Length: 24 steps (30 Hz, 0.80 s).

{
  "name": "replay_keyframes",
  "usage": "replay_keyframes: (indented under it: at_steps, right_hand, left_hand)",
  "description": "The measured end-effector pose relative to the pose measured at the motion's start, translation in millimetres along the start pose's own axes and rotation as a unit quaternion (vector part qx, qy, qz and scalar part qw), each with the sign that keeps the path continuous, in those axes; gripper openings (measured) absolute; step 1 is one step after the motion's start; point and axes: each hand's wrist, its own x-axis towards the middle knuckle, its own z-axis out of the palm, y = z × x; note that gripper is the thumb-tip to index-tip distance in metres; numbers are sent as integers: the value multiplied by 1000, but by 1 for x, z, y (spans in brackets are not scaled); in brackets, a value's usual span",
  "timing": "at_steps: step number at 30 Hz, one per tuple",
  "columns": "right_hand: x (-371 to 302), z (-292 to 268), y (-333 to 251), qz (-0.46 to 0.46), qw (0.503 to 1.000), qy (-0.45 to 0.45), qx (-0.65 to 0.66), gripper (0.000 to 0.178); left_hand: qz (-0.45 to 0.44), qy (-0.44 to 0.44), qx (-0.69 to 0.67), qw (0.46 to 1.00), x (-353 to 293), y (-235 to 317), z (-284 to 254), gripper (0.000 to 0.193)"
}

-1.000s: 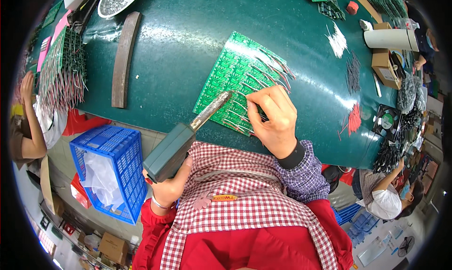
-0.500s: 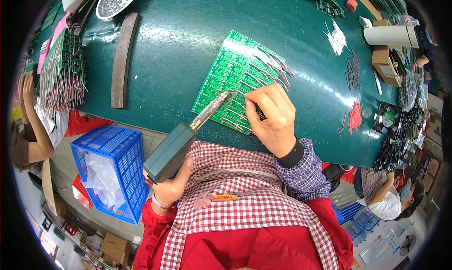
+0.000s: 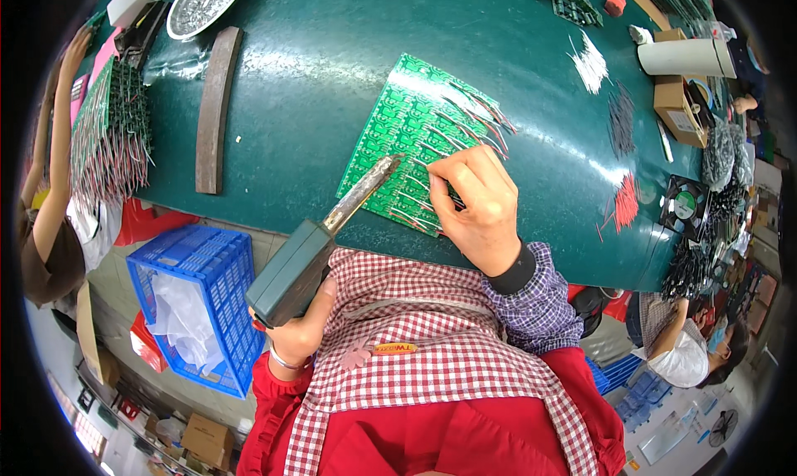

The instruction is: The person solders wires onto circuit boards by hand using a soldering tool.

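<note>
soldering gun (image 3: 320,248): dark green body, metal tip on board | circuit board (image 3: 407,136): green, flat, wired

Left hand (image 3: 303,331): low beside the chest, off the near edge of the tabletop, fingers wrapped in a closed grip, wrist bent upward.
Left arm: tucked close to the body, red sleeve.
Right hand (image 3: 477,210): palm down over the near edge of the tabletop, fingertips (image 3: 440,170) pinched together.
Right forearm: reaches forward from the chest, checked cuff.
</note>
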Motion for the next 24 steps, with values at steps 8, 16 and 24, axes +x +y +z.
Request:
replay_keyframes:
  at_steps: [8,16,24]
  right_hand:
    - [0,-20,1,25,999,-13,30,13]
    - [-24,-123,119,176,931,122,-295,8]
    - [-33,-137,160,254,911,98,-310,11]
  left_hand:
    - [6,-1,28,1000,1,-11,0,36]
    - [-27,40,-16,999,4,-26,0,33]
    - [-25,29,-17,999,7,-29,2,35]
